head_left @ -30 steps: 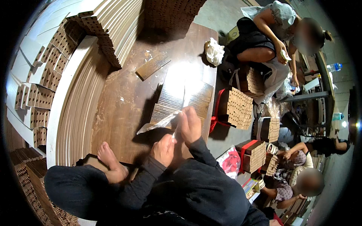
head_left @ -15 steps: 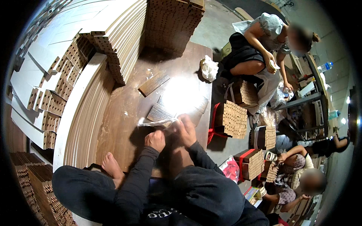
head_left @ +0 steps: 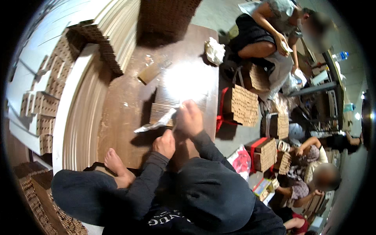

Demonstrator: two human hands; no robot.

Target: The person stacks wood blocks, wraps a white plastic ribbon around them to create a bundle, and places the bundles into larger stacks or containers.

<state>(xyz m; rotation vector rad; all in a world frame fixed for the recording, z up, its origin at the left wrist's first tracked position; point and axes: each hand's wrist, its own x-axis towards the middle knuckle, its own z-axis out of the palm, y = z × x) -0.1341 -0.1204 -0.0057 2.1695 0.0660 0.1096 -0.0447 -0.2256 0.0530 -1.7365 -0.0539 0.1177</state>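
Since the earlier frame, the right hand has moved farther from the left hand, and the white strip now hangs spread wider toward the left. The right hand, blurred, pinches that strip above wood-grain boards lying on the tabletop; the left is curled, whether around the strip's other end I cannot tell. Glare hides part of the boards. Long stacked boards wall off the left, a taller drilled-end stack the far side. A loose short board lies beyond the strip, a crumpled white wad at far right. Red-tied drilled blocks stand right of the tabletop. White lettering crosses the dark shirt, partly covered.
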